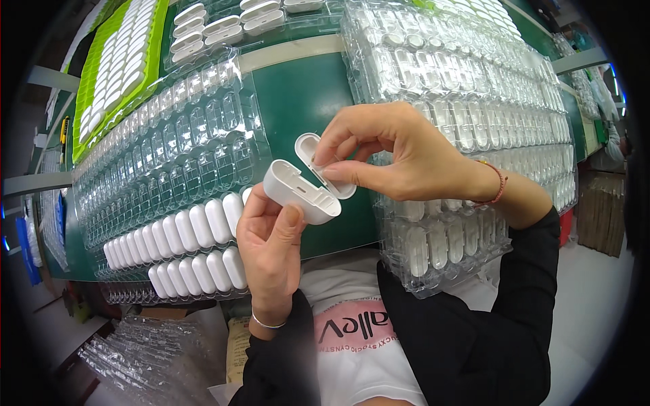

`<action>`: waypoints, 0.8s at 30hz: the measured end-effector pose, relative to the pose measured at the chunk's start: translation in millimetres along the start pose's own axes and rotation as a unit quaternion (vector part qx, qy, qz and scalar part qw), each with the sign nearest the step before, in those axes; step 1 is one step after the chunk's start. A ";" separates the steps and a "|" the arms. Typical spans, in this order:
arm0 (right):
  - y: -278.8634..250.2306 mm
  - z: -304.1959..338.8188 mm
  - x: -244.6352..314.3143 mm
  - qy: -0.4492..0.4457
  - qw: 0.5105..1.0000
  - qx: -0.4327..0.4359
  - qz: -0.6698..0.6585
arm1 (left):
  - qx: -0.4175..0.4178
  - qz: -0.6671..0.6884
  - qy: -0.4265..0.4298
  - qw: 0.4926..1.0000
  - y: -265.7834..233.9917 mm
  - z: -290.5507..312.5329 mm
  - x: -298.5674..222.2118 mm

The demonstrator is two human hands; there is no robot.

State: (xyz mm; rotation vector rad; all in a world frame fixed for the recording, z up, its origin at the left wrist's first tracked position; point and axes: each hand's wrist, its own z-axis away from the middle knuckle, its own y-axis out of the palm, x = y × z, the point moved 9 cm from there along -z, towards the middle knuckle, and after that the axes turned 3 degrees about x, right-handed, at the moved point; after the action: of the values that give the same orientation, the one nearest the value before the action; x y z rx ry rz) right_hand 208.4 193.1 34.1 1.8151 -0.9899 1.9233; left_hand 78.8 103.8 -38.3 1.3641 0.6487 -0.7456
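A white earphone charging case (279, 184) is held in my left hand (271, 252), thumb across its front and fingers behind. Its lid (308, 145) is swung up, so the hollow inside and the hinge side face me. My right hand (416, 152) reaches in from the right with thumb and index finger pinched together at the inside of the lid, close to the hinge. Whatever lies between those fingertips, if anything, is too small and covered to make out.
On the left lies a clear blister tray (196, 128), with rows of closed white cases (200, 224) at its near end. Stacked clear trays (467, 125) of white parts stand right. A green tray (145, 40) is far left; open cases (223, 28) sit at the back.
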 end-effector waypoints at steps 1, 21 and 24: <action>-0.4 0.1 0.3 -0.007 1.000 -0.007 0.005 | 0.003 -0.012 -0.005 1.000 2.5 0.2 0.0; 13.0 11.4 23.5 -0.152 0.960 -0.050 0.230 | 0.000 -0.104 0.047 0.993 13.0 -2.6 -5.0; 12.0 15.5 29.6 -0.152 0.963 -0.071 0.213 | 0.011 -0.068 0.056 0.996 16.4 -2.7 -7.5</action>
State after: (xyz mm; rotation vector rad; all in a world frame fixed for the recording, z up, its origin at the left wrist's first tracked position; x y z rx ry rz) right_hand 207.8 167.5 58.8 1.9709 -1.6947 1.7591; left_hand 87.1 108.0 -22.6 1.3988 0.8312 -0.7907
